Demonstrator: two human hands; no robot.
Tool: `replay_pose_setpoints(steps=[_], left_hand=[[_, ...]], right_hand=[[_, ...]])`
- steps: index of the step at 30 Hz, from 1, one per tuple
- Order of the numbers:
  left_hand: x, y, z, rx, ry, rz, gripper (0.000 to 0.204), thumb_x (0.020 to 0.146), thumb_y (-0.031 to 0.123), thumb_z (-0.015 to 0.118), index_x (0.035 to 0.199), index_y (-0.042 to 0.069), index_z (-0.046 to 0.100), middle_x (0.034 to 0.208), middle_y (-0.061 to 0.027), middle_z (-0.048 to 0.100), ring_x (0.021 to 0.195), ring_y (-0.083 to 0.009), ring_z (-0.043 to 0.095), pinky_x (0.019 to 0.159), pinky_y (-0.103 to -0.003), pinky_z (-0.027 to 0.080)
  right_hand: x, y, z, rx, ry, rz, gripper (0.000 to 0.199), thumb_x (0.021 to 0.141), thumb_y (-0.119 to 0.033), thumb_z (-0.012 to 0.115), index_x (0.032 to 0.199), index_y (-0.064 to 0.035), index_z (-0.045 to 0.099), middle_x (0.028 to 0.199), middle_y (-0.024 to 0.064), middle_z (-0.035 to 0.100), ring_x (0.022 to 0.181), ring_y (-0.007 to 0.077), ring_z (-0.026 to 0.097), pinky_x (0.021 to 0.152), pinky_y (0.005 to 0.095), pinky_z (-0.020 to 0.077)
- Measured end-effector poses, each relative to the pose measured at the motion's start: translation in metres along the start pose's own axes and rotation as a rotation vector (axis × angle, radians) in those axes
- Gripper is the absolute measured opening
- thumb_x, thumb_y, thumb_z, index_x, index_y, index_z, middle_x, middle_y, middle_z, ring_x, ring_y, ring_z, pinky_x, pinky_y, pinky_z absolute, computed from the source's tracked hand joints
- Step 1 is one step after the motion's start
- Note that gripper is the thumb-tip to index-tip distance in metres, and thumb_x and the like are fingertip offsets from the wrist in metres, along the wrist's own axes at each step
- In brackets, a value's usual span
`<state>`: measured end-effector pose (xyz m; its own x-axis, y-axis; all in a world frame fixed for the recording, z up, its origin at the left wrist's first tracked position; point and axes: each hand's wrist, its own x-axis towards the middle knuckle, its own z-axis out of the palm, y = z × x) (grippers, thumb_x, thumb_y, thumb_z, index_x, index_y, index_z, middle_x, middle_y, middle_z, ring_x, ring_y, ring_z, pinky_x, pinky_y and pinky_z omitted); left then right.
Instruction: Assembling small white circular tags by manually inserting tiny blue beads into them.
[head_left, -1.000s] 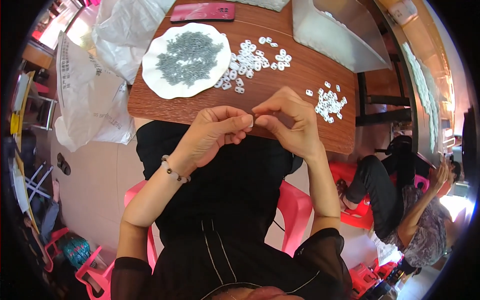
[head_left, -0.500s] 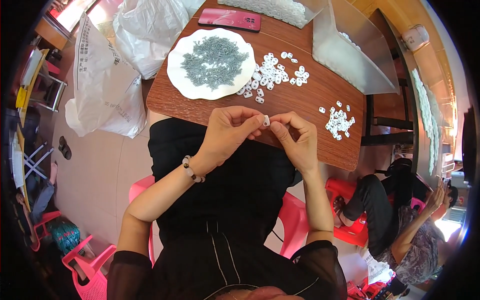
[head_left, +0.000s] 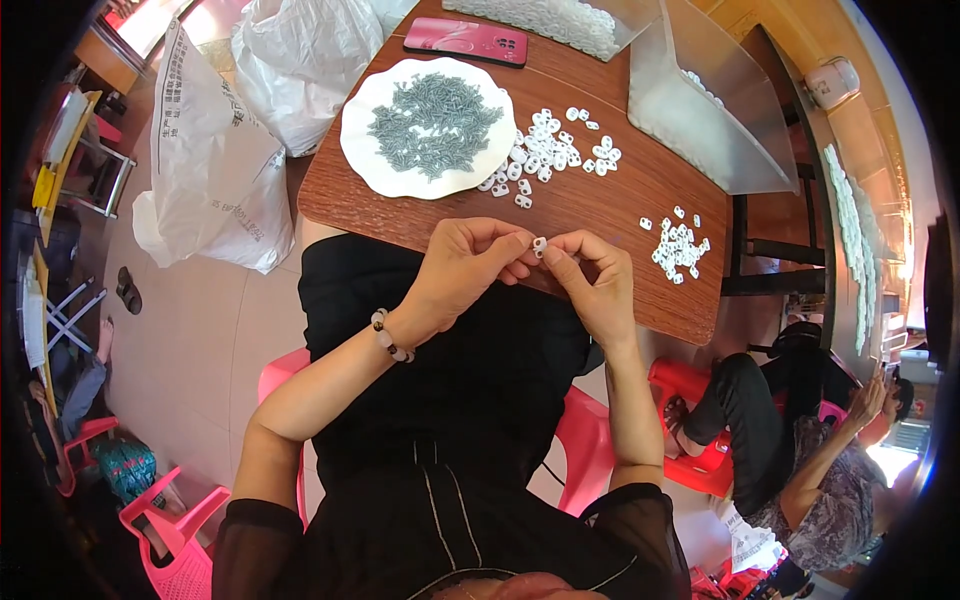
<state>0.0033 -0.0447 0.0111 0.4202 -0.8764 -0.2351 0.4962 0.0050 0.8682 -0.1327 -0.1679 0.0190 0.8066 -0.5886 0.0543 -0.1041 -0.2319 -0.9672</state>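
Note:
Just past the table's near edge, my left hand [head_left: 462, 266] pinches a small white plastic piece with dark holes [head_left: 540, 244] between thumb and forefinger. My right hand [head_left: 598, 285] meets it from the other side, thumb and forefinger closed at the piece's edge; whether a screw sits in those fingertips is too small to tell. Beyond my left hand stands a white scalloped plate [head_left: 358, 165] heaped with small grey screws [head_left: 436, 122]. Beside the plate lies a loose spread of similar white pieces [head_left: 543, 148]. A smaller heap of white pieces [head_left: 680, 252] lies to the right.
A pink phone [head_left: 466, 41] lies on the brown table [head_left: 400, 222] behind the plate. Clear-walled trays [head_left: 690, 130] of white material stand at the far right. White sacks [head_left: 215, 170] rest on the floor at left. Another person [head_left: 820, 490] sits at the right.
The white piece has turned between my fingertips, so more of its dark holes show. Both hands keep nearly the same place; the whole view has shifted slightly.

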Motion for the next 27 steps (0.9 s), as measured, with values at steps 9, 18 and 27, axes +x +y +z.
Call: replay_pose_setpoints(steps=[9,18,27], left_hand=[[0.000,-0.004,-0.001,0.162,-0.016,0.072,0.019,0.088,0.014,0.068,0.095,-0.004,0.069,0.081,-0.0066,0.069,0.067,-0.0066,0.061,0.062,-0.019,0.049],[-0.001,-0.003,0.003,0.295,0.036,0.097,0.018,0.088,0.016,0.067,0.091,-0.002,0.066,0.074,-0.0022,0.065,0.064,-0.0048,0.057,0.058,-0.018,0.046],[-0.004,0.000,-0.001,-0.040,-0.126,-0.073,0.018,0.091,0.017,0.060,0.091,0.000,0.066,0.077,-0.0032,0.065,0.064,-0.0059,0.057,0.060,-0.018,0.046]], right_hand=[[-0.003,0.004,0.002,0.022,0.010,0.022,0.011,0.088,-0.012,0.065,0.085,-0.0009,0.067,0.067,-0.0051,0.058,0.059,0.0003,0.047,0.054,0.0172,0.0359],[-0.004,0.005,0.002,0.003,0.036,0.020,0.008,0.084,-0.008,0.068,0.090,-0.0023,0.068,0.077,-0.0001,0.062,0.065,0.0041,0.050,0.057,0.0200,0.0384],[-0.002,-0.014,-0.003,-0.237,-0.005,-0.353,0.025,0.074,0.000,0.073,0.098,-0.0040,0.071,0.090,0.0070,0.068,0.083,0.0200,0.057,0.073,0.0293,0.0472]])
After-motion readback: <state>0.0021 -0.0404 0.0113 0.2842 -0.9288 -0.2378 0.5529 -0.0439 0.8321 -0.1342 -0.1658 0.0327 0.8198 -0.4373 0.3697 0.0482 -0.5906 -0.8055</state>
